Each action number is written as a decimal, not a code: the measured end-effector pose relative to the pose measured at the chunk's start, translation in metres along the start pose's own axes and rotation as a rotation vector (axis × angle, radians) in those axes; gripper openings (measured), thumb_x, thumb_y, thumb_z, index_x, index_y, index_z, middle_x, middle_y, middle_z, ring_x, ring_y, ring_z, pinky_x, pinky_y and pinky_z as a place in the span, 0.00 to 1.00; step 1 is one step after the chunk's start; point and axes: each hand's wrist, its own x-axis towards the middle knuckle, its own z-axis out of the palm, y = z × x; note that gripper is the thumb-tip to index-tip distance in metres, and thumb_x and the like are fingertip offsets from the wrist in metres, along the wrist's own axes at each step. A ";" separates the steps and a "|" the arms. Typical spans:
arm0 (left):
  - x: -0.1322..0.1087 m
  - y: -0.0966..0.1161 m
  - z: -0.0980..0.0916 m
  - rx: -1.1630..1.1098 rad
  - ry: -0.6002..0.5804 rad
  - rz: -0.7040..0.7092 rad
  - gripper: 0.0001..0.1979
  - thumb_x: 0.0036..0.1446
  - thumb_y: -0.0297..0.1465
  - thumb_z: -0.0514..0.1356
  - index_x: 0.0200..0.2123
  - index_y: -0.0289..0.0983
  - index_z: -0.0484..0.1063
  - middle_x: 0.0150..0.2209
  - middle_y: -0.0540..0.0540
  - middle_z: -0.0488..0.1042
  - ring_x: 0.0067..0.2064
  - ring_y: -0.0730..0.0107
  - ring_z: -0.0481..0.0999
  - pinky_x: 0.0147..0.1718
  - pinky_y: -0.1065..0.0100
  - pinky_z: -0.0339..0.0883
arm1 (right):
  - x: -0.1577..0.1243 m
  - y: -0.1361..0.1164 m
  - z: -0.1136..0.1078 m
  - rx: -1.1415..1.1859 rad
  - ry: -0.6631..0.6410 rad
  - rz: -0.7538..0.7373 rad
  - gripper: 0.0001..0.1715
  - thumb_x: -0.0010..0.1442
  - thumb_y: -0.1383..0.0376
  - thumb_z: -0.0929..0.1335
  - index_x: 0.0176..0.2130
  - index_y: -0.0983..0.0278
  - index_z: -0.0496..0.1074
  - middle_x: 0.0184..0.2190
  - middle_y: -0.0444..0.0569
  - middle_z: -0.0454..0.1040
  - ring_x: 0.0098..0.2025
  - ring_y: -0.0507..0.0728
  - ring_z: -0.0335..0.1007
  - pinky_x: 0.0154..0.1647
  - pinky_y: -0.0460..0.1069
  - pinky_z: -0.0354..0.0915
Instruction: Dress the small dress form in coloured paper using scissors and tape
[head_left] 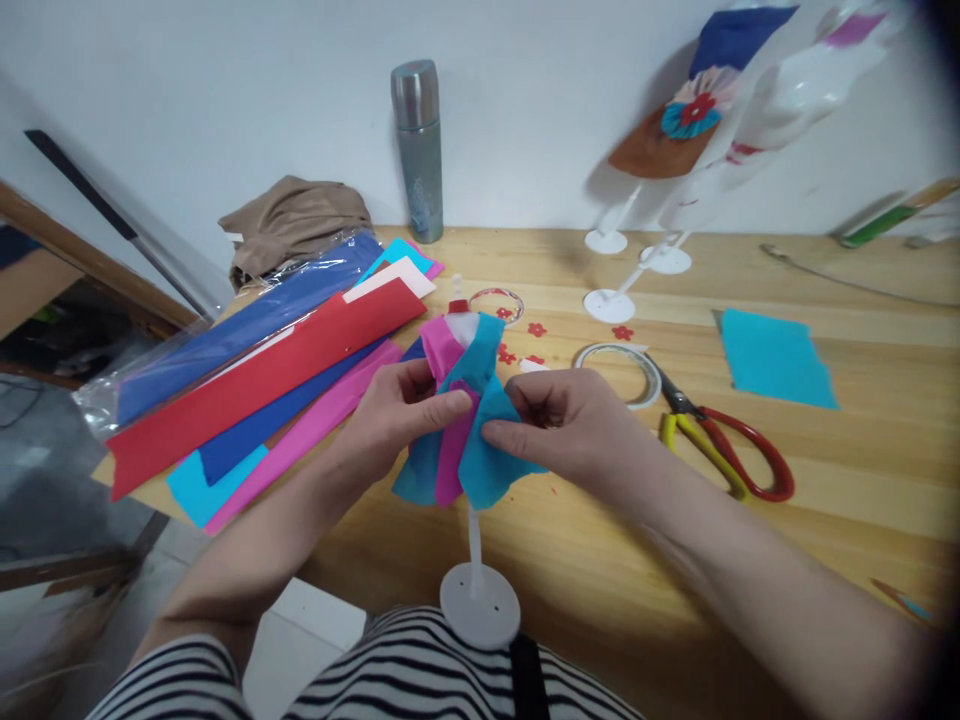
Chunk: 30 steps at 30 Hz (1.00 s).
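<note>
A small dress of blue and pink crepe paper wraps a miniature white mannequin, whose round base tips toward my striped shirt. My left hand pinches the dress at its left side, thumb laid across the pink strip at the waist. On the other side, my right hand grips the blue paper's right edge between thumb and curled fingers. The mannequin's body is mostly covered by the paper. Just behind it lie red paper flowers and a clear tape ring.
Scissors with red and yellow handles lie at right beside a white tape roll. Farther right is a blue paper piece. Crepe paper strips are piled left, near a flask. Other mannequins stand by the wall.
</note>
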 end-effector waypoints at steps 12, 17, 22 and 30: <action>0.000 0.007 0.008 0.044 0.080 -0.033 0.22 0.33 0.34 0.81 0.33 0.34 0.81 0.32 0.46 0.81 0.32 0.65 0.78 0.33 0.66 0.73 | 0.004 0.006 0.002 -0.004 -0.021 -0.010 0.24 0.51 0.60 0.73 0.18 0.59 0.57 0.18 0.40 0.54 0.22 0.50 0.50 0.21 0.47 0.47; -0.001 0.008 0.009 0.043 0.128 -0.050 0.20 0.33 0.32 0.81 0.30 0.34 0.80 0.29 0.48 0.80 0.30 0.69 0.77 0.32 0.69 0.72 | 0.003 -0.001 -0.001 -0.004 -0.044 -0.024 0.25 0.51 0.53 0.73 0.19 0.59 0.58 0.18 0.39 0.52 0.22 0.49 0.47 0.20 0.48 0.46; -0.001 0.008 0.008 0.006 0.097 -0.072 0.19 0.33 0.30 0.81 0.31 0.34 0.82 0.30 0.47 0.82 0.31 0.69 0.78 0.33 0.69 0.74 | 0.002 -0.006 -0.003 -0.065 0.007 -0.015 0.29 0.55 0.45 0.70 0.18 0.59 0.59 0.17 0.39 0.50 0.22 0.49 0.45 0.21 0.48 0.43; -0.001 0.005 0.007 -0.013 0.078 -0.082 0.20 0.33 0.29 0.81 0.33 0.34 0.82 0.32 0.46 0.83 0.32 0.66 0.80 0.34 0.67 0.76 | 0.004 -0.001 -0.003 -0.124 0.032 -0.033 0.29 0.57 0.51 0.70 0.17 0.59 0.55 0.17 0.40 0.50 0.22 0.50 0.45 0.22 0.49 0.43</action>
